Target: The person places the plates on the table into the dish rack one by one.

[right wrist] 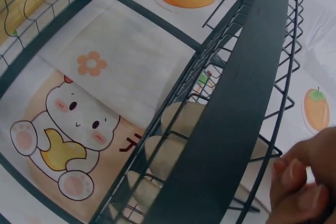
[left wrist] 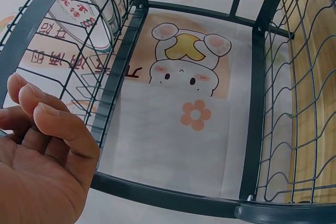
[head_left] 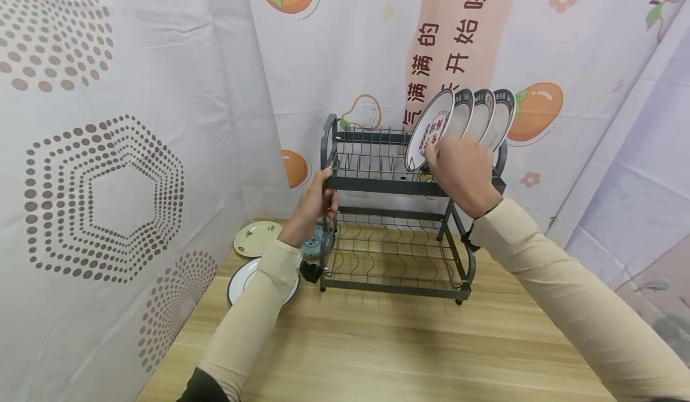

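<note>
A dark metal two-tier dish rack (head_left: 377, 183) stands on the table. At the upper tier's left front corner, my left hand (head_left: 315, 201) grips the frame, thumb on top and fingers curled below; those curled fingers (left wrist: 58, 114) show large in the left wrist view. Several round plates lean upright at the right of the upper tier. My right hand (head_left: 463, 171) pinches the leftmost plate (head_left: 431, 126), white with a dark rim and red lettering, near its lower edge. Part of that plate is hidden behind the hand. In the right wrist view, the right hand's fingers (right wrist: 299, 187) are curled beside the rack's wires.
Left of the rack, a pale yellow plate (head_left: 256, 238), a blue patterned plate (head_left: 314, 246) and a white dark-rimmed plate (head_left: 237, 285) lie on the wooden table (head_left: 377, 348). The lower tier (head_left: 393, 252) has wavy wires. Printed curtains (head_left: 334, 48) hang close behind.
</note>
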Demonstrator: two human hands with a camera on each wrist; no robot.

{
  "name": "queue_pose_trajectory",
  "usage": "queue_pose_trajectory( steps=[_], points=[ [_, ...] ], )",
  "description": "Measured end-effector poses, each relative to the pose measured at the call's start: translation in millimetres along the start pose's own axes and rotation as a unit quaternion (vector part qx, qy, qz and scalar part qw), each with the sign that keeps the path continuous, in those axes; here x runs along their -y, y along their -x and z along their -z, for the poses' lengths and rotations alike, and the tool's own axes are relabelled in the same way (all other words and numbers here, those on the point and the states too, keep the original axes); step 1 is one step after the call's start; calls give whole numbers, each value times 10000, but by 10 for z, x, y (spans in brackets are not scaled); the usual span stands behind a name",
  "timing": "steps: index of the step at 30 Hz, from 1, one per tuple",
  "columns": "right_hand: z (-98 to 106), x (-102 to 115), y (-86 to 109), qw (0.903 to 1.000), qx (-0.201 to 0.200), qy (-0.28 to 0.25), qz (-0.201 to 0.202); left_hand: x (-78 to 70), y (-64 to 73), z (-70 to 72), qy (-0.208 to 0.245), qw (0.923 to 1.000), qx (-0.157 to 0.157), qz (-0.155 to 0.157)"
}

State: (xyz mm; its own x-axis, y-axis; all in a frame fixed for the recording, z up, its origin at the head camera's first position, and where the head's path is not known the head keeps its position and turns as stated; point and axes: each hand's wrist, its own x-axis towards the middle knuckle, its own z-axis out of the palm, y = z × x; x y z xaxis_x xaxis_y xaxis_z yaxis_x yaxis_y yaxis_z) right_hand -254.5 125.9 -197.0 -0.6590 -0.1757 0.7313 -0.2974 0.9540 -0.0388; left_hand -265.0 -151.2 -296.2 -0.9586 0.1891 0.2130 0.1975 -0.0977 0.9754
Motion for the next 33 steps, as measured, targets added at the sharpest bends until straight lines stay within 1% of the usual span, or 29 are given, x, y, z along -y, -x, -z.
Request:
queue_pose_trajectory(
  steps=[5, 11, 13, 15, 17, 23, 26, 28, 30, 32, 33],
  points=[
    [64, -70, 124, 9985, 140, -442, 287, -12, 15, -5, -81, 9999, -71, -7],
    [134, -268, 332, 9946, -117, -869, 559, -21, 28, 10, -169, 9998, -121, 24],
    [143, -367, 405, 9936, -166, -988, 524, -21, 33, 21, -162, 9998, -122, 27],
    [148, -475, 474, 9930, -170, -1100, 387, -20, 40, 27, -147, 9998, -122, 43],
    [153, -590, 539, 9927, -185, -1178, 162, -19, 46, 29, -135, 9998, -117, 59],
    [132, -931, 709, 9898, -489, -1308, -297, 2, 42, 15, -175, 9997, -79, 115],
    [99, -1063, 769, 9872, -498, -1410, -551, 8, 37, 7, -184, 9997, -94, 139],
    [82, -1125, 795, 9851, -372, -1492, -772, 6, 34, 1, -176, 9997, -115, 148],
    [73, -1173, 810, 9816, -120, -1573, -1073, 1, 31, -7, -170, 9997, -114, 146],
    [72, -1209, 822, 9746, 188, -1731, -1407, -2, 27, -17, -164, 9997, -99, 140],
    [74, -1223, 826, 9694, 359, -1851, -1570, -6, 25, -23, -160, 9997, -85, 134]
  ],
)
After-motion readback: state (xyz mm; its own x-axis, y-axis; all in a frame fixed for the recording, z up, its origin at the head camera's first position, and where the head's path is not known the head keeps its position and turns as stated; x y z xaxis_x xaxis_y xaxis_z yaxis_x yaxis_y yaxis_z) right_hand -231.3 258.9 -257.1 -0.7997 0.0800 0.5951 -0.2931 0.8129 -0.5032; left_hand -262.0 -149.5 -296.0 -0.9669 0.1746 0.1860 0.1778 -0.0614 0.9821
